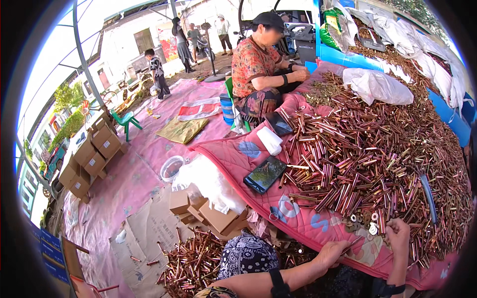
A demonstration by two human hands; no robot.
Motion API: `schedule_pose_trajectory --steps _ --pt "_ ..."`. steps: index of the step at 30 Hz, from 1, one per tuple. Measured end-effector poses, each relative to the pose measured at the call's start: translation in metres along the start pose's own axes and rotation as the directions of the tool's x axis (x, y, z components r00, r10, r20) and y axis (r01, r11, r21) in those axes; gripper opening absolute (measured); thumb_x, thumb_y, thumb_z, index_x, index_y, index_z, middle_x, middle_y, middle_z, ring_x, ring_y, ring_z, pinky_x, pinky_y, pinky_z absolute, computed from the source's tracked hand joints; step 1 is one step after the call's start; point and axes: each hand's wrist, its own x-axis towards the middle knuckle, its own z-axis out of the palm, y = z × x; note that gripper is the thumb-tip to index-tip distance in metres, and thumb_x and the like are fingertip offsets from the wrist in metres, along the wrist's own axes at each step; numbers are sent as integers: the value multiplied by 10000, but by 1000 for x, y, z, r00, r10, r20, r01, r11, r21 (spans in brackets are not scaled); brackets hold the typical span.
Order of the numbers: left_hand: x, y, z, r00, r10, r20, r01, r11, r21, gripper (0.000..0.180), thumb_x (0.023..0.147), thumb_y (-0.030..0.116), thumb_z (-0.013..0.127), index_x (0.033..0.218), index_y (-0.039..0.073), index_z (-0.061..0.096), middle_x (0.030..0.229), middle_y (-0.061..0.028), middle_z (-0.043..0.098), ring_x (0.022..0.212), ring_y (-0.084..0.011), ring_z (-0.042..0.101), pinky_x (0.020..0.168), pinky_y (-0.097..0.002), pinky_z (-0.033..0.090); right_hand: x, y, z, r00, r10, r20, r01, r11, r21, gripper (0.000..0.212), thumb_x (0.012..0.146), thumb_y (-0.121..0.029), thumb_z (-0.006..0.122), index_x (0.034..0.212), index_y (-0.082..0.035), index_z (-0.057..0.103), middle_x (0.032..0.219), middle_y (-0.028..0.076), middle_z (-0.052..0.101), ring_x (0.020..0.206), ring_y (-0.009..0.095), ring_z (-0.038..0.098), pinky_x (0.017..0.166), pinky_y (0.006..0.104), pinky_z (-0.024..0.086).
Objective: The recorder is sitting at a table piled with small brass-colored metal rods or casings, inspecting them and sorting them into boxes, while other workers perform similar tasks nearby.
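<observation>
A large heap of coppery metal tubes (pixel 357 154) covers the pink quilted cloth (pixel 310 223) in front of me and to the right. My left hand (pixel 332 254) is at the cloth's near edge, its fingers pinched on a thin coppery metal piece (pixel 354 242). To its right, my right hand (pixel 399 236) is bent down at the near edge of the heap with fingers drawn together; what they hold, if anything, is hidden. Several flat washers (pixel 373 228) lie on the cloth just left of my right hand. A grey-blue strip (pixel 428 198) rests on the heap beyond it.
A phone (pixel 265 174), a second phone (pixel 279 124) and a white roll (pixel 269 141) lie on the cloth. Lower left are loose bolts (pixel 191 260), small cardboard boxes (pixel 218 216) and black-and-white patterned fabric (pixel 248 256). Another person (pixel 256 64) sits across, hands at the heap.
</observation>
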Motion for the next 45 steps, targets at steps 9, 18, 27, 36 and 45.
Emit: schedule_pose_trajectory --steps 9,18,27,36,45 --pt "-1 -2 1 988 15 151 -52 968 244 353 808 369 503 712 40 589 471 43 374 365 -47 276 345 -217 180 -62 -23 25 966 -233 113 131 817 562 112 689 79 599 796 46 608 824 78 563 697 119 567 606 221 475" --pt "-10 10 4 982 31 184 -97 927 361 384 794 398 508 666 45 590 493 34 412 371 -47 290 346 -213 194 -73 -33 27 987 -152 57 64 686 724 207 705 55 589 900 27 525 807 78 562 696 122 574 620 232 494" --pt "-11 12 3 986 36 163 -88 942 323 359 793 366 525 650 45 593 494 28 438 366 -42 298 344 -205 205 -74 -36 27 990 -140 10 96 730 677 261 704 47 595 936 6 484 810 61 565 663 89 544 605 207 467" --pt "-6 5 -4 967 93 235 -195 868 457 376 818 367 515 671 37 619 514 9 491 386 -60 366 378 -216 284 -82 -36 18 981 -179 80 103 815 570 270 750 -41 624 975 12 484 798 40 565 665 68 524 603 185 424" --pt "-4 0 -6 893 325 311 -442 510 738 357 832 357 502 805 41 665 623 -88 621 576 -200 599 582 -323 465 -90 -43 12 970 -227 90 186 925 332 310 786 -167 607 1001 3 461 739 -3 508 651 45 467 592 173 364"
